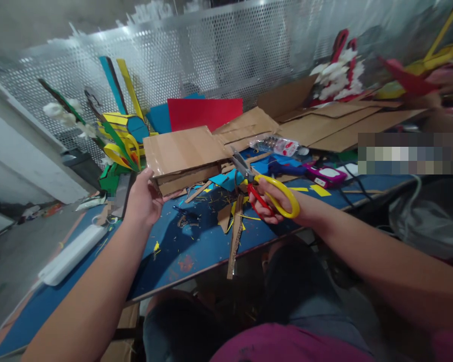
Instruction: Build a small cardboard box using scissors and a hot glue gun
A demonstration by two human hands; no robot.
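My left hand (144, 198) grips the left end of a brown cardboard piece (186, 150), folded like a flat box, with the thumb on its top face. In my right hand (270, 198) is a pair of scissors (281, 193) with one yellow and one red handle, the fingers through the loops. Its blades (240, 163) point up and left, slightly parted, close to the right end of the cardboard. A narrow cardboard strip (234, 241) hangs over the table's front edge below the scissors.
Paper and cardboard scraps litter the blue table (173, 256). Behind lie a red sheet (206, 113), a plastic bottle (281, 146), large cardboard sheets (347, 125) and a purple device (326, 176). A yellow-and-blue paper craft (123, 128) stands left, near a white power strip (73, 254).
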